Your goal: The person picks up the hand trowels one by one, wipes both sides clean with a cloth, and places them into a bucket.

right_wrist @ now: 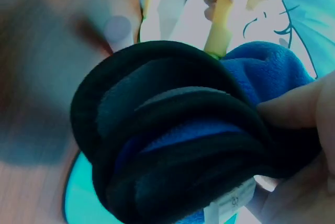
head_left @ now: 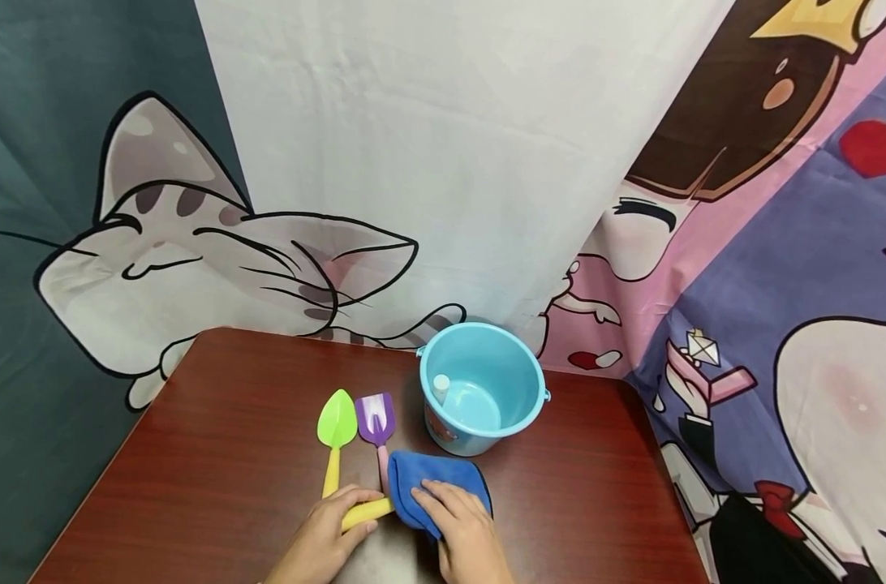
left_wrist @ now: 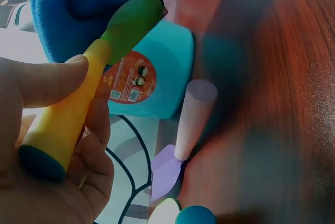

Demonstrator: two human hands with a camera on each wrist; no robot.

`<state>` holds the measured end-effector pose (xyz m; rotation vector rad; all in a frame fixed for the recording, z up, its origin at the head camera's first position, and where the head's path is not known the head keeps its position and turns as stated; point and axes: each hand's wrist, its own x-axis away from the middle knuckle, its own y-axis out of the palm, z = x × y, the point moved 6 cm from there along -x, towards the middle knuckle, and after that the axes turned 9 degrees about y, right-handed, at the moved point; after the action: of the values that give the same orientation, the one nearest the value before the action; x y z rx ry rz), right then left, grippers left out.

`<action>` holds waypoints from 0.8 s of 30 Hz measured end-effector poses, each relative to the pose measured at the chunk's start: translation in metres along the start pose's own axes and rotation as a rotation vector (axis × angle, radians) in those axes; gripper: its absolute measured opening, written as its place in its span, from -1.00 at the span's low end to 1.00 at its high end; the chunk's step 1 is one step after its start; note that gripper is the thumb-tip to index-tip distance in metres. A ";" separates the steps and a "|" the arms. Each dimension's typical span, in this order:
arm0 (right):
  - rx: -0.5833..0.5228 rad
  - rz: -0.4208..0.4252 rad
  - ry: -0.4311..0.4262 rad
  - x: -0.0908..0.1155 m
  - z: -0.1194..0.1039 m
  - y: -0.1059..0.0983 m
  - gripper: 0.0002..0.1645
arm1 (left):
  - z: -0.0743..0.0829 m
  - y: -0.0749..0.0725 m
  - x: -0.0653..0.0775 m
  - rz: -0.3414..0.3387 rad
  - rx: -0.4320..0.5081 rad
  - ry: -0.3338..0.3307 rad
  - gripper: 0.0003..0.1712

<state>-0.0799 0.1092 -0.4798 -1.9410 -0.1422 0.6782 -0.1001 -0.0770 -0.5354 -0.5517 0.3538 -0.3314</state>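
My left hand (head_left: 329,535) grips the yellow handle (left_wrist: 78,103) of a toy garden tool. Its green head (left_wrist: 133,25) reaches to the cloth, which covers much of it in the head view. In my right hand (head_left: 468,531) is a folded blue cloth (head_left: 428,474) with dark edging and a white label (right_wrist: 230,203), thumb and fingers closed on its layers. Just beyond the hands lie a green toy trowel (head_left: 337,418) with a yellow handle and a purple toy shovel (head_left: 376,414) with a pink handle (left_wrist: 196,116), side by side on the table.
A light-blue bucket (head_left: 434,422) stands behind the cloth at the table's back, with a small white cylinder (head_left: 440,385) inside. The brown table (head_left: 217,454) ends at a cartoon-printed fabric backdrop (head_left: 414,146) that hangs around its back and sides.
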 end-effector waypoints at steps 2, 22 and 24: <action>0.002 -0.013 -0.002 0.001 0.001 0.003 -0.19 | 0.000 0.000 0.000 -0.006 -0.001 -0.008 -0.68; -0.046 -0.048 0.187 0.005 0.038 0.005 -0.17 | 0.007 -0.010 0.005 0.097 -0.024 0.166 -0.68; -0.037 -0.037 0.195 0.005 0.042 0.003 -0.18 | 0.008 -0.012 0.005 0.097 -0.021 0.167 -0.68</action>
<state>-0.0982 0.1426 -0.4976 -2.0227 -0.0697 0.4617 -0.0946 -0.0855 -0.5235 -0.5264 0.5440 -0.2810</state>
